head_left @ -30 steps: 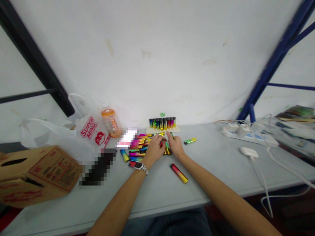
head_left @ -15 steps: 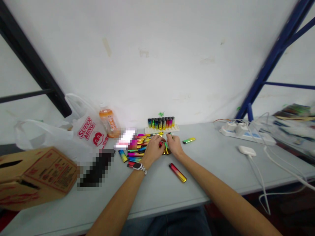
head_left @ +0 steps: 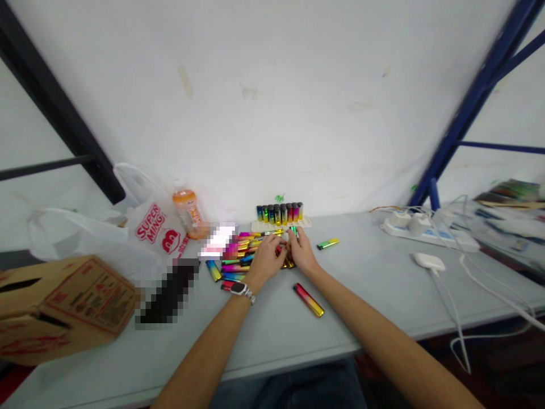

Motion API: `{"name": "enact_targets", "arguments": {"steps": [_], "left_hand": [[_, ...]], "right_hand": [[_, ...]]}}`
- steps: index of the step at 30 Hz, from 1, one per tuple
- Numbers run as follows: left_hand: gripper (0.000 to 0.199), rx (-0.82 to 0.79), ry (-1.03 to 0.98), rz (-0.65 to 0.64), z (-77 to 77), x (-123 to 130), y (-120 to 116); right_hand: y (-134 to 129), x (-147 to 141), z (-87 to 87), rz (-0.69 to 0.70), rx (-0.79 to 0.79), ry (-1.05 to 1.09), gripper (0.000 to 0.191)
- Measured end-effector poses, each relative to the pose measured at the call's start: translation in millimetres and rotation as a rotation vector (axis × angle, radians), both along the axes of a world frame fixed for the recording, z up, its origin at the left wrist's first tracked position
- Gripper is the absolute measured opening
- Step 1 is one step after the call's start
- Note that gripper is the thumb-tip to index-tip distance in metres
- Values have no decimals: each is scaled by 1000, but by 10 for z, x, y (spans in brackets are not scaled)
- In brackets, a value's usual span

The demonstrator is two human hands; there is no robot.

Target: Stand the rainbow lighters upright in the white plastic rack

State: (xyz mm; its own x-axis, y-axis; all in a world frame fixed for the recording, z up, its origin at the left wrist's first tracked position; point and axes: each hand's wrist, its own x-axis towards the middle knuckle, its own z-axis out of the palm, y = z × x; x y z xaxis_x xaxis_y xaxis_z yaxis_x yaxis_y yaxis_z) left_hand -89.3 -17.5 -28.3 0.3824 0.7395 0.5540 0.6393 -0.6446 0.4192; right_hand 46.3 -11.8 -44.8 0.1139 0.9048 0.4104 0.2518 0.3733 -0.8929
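My right hand [head_left: 301, 251] is closed on a lighter [head_left: 293, 231], whose shiny green part sticks up past the fingers. Close beside it, my left hand [head_left: 267, 257] wears a watch and curls its fingers over the right side of a pile of lighters [head_left: 233, 268]. What the left fingers grip, if anything, is hidden. Behind both hands, several lighters [head_left: 277, 215] stand upright in a row on a whitish perforated strip [head_left: 305, 222]. A red and gold lighter [head_left: 308, 300] lies in front of my right wrist. Another, a green and yellow lighter [head_left: 327, 243], lies to the right.
On the left are a cardboard box [head_left: 85, 301], a white plastic bag [head_left: 147, 227], an orange drink bottle [head_left: 190, 216] and blurred-out dark and bright items. A power strip [head_left: 430, 233] with cables and a white adapter [head_left: 429, 262] lie on the table's right side. The wall rises behind.
The lighter in my right hand has turned more upright and shows more green above the fingers. A green piece between the hands is out of sight now. My left hand has barely moved.
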Motion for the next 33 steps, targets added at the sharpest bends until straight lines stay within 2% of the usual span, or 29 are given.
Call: {"name": "enact_targets", "arguments": {"steps": [3, 8, 11, 17, 22, 28, 33], "left_hand": [[14, 5, -6, 0, -6, -3, 0], [12, 15, 5, -19, -19, -8, -4], [13, 7, 0, -19, -28, -5, -7], [14, -2, 12, -6, -42, 1, -12], [13, -10, 25, 2, -36, -3, -14], [14, -8, 23, 1, -37, -2, -16], [14, -14, 30, -10, -38, -2, -16]], "right_hand": [[3, 69, 40, -65, 28, -56, 35], [68, 260, 192, -52, 136, -178, 32], [162, 379, 277, -34, 117, -215, 31], [514, 528, 424, 5, 149, -202, 30], [833, 546, 543, -17, 196, -343, 13], [985, 561, 553, -17, 209, -478, 6], [1023, 568, 513, 9, 161, -420, 7]]}}
